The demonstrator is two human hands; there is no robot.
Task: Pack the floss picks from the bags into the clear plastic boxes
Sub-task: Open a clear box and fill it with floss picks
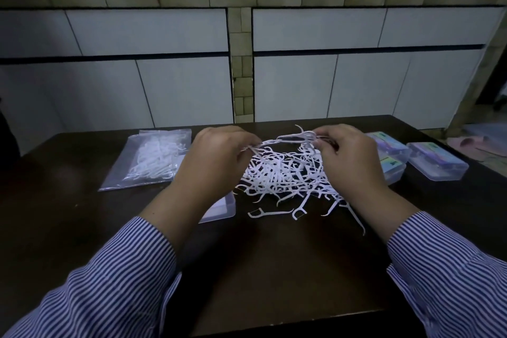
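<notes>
Both hands hover above the loose heap of white floss picks at the middle of the dark surface. The left hand has its fingers curled inward, the fingertips pinching the handle ends of a small bundle of picks at its 3 o'clock side. The right hand is likewise curled, thumb and forefinger gripping the head ends of the same bundle at its 9 o'clock side. The held picks run roughly from 9 to 3 o'clock between the two hands, their forked floss heads toward the right hand and one curved tip sticking up toward 12 o'clock.

The heap below spreads with picks pointing every way; a few stray ones lie at its 6 o'clock edge, their long axes running mostly 9 to 3, and one slants toward 5 o'clock by the right wrist.

At 9 o'clock from the heap lies a clear bag full of floss picks, flat on the surface. An open clear plastic box shows partly under the left forearm. At 3 o'clock stand closed clear boxes with coloured labels, and another such box sits just beyond them. Both forearms wear striped sleeves.
</notes>
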